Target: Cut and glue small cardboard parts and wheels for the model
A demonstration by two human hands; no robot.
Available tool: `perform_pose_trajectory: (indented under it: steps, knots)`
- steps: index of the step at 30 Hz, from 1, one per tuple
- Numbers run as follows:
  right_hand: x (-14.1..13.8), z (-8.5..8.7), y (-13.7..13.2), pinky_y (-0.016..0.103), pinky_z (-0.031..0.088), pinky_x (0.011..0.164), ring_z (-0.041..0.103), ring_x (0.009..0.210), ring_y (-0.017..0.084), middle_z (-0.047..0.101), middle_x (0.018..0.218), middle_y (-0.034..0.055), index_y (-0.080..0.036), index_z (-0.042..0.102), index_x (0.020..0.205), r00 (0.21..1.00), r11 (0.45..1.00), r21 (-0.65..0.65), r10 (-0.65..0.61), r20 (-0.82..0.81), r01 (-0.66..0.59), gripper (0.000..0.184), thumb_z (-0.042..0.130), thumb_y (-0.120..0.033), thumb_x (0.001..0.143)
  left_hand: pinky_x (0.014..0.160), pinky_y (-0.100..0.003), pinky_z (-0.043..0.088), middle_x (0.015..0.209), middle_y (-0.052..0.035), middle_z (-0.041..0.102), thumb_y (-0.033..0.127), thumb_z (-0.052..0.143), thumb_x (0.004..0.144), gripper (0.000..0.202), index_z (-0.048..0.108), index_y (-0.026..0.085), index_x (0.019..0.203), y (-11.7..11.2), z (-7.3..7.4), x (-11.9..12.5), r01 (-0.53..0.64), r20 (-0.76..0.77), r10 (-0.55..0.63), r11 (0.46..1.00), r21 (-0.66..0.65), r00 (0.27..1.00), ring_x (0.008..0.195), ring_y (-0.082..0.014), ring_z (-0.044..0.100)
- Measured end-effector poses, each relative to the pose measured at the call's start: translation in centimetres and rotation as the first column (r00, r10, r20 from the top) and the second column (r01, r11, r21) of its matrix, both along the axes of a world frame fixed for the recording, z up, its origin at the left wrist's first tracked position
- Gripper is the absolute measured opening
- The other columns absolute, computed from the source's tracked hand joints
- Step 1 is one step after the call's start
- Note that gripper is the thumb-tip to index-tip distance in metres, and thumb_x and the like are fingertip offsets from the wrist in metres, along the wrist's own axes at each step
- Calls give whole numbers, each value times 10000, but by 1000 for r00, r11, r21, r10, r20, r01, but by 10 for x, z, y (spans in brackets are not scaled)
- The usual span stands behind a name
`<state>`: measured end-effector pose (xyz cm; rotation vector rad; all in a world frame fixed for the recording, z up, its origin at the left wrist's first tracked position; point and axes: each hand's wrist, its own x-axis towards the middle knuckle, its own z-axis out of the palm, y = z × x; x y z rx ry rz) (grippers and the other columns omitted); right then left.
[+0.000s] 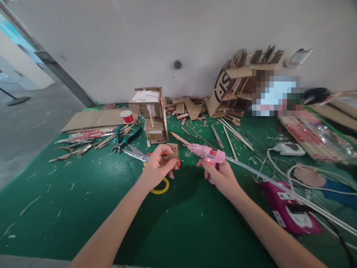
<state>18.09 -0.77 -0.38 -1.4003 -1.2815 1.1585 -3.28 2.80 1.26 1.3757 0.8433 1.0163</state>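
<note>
Pinched in my left hand [159, 166] is a small piece of cardboard [173, 150], held upright over the scissors. My right hand [220, 173] is closed around the grip of a pink glue gun [208, 153], whose nozzle points left toward the cardboard piece without touching it. A long clear glue stick [259, 175] runs out of the gun's back to the lower right. Scissors with yellow handles [161, 187] lie under my left hand, which partly covers them. Something red and orange beside them is mostly hidden by my fingers. A pencil [179, 138] lies just beyond the nozzle.
A small cardboard structure [153, 115] stands behind my left hand, and a larger cardboard shelf [230, 93] is by the wall. Pliers [126, 138], a red thread spool [127, 117] and wooden sticks lie left. A purple power strip [291, 208] with cables sits right, near another person's hand [309, 175].
</note>
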Motion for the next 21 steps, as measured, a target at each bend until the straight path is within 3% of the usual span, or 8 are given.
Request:
perform_pose_trajectory:
  steps: [4,8,14,21]
  knots:
    - [-1,-1,0,199,304,383,406,408,77,498,504,-44,-153,647,844,1000,1000,-2,3,0,-3,261,532,-386,870,426,-166,521,699,43,577,248,632,848,236,428,219,962,0,1,0,-23,-13,23,1000,-8,1000,646,-119,636]
    - [-1,-1,0,202,303,386,409,412,82,491,503,-45,-153,644,844,1000,1000,-3,3,15,-3,258,539,-388,868,538,-261,619,891,-18,645,293,634,850,289,497,222,1094,-1,2,0,-21,-19,20,998,-51,1000,836,-197,711]
    - [1,0,-4,218,311,408,435,439,102,498,510,-35,-159,632,842,1000,1000,17,-5,-5,5,260,535,-398,874,637,-308,643,964,-49,664,303,628,858,319,550,219,1156,3,0,0,-128,-59,126,992,-20,990,887,-225,724]
    - [-2,2,-14,254,410,497,484,544,114,570,770,20,-179,562,885,994,980,169,92,57,-101,186,530,-362,887,701,-353,640,1076,-76,659,284,637,842,342,563,199,1166,3,2,1,-172,-67,172,985,6,983,864,-209,723]
